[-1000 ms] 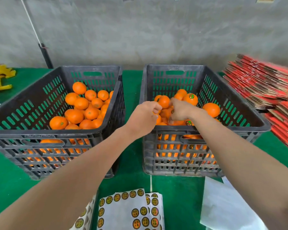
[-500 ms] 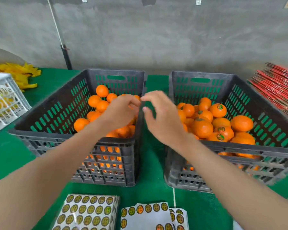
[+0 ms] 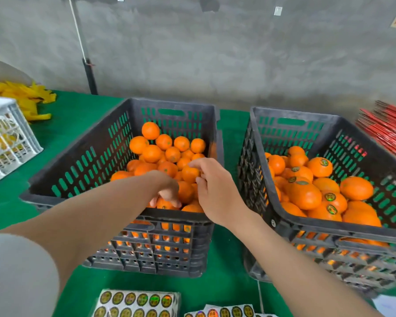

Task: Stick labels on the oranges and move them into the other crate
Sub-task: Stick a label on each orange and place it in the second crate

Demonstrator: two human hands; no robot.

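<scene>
fingers (image 3: 193, 164) of the right hand (image 3: 215, 191) curl round a middle orange (image 3: 189, 174) on the heap in the left crate (image 3: 114, 199), forefinger over its top and thumb at its side. the left hand (image 3: 167, 186) reaches down just beside it, its own fingers wrapped over a front orange (image 3: 164, 204) close to the crate's near wall. the right crate (image 3: 284, 217) stands just beside and holds labelled oranges (image 3: 320, 167). both crates sit on the green tabletop (image 3: 226, 282), with label sheets (image 3: 135, 303) at its near edge.
</scene>
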